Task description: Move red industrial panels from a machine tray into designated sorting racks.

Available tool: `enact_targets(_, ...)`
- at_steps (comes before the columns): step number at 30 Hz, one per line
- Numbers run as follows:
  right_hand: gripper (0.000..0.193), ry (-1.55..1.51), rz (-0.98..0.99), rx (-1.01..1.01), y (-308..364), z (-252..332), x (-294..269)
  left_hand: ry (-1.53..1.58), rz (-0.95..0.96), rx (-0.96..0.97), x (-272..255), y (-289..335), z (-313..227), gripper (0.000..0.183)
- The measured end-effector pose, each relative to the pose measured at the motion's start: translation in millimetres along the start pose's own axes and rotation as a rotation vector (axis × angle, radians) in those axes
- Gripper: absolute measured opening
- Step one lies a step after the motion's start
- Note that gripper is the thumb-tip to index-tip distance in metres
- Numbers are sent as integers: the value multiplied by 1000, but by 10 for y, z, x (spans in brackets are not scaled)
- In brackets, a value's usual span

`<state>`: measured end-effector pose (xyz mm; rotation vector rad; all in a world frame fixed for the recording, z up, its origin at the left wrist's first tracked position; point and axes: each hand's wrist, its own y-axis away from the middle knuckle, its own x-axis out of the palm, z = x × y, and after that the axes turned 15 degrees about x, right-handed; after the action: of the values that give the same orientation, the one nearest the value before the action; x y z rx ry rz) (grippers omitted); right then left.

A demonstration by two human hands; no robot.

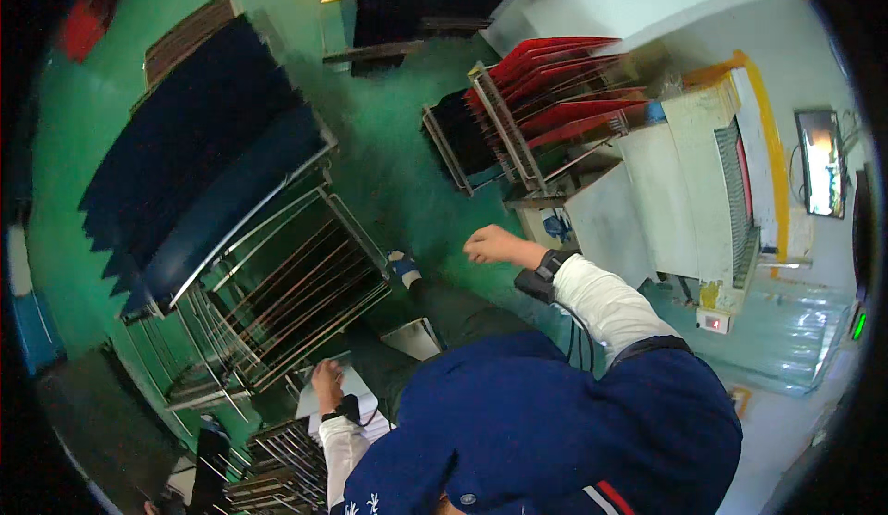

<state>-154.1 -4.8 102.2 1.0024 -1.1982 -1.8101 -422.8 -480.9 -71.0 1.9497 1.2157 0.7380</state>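
My right hand (pixel 495 245) is out in front of me above the green floor, its fingers curled in, with nothing visible in them. A dark band with a small black box (pixel 535 285) and a cable sits at that wrist. Low on the left, my left hand (pixel 326 386) is at a stack of white sheets (pixel 365 397), fingers curled. Whether it grips a sheet or only touches one is too small to tell.
On the left stands a wire rack (pixel 305 279) beside dark blue panels (pixel 213 182). Another rack ahead holds red panels (pixel 573 80). A pale machine (pixel 680 201) and a wall screen (pixel 820 164) are on the right. More racks (pixel 277 469) stand at lower left.
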Motion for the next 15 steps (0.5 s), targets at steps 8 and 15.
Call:
enact_targets(8,30,-701,-261,-6,-78,-734,-2346,-151,175,185,1464,555,-842,35)
enact_targets(15,39,-349,-922,-219,419,-792,-3064,-170,69,128,1081,509,-630,22)
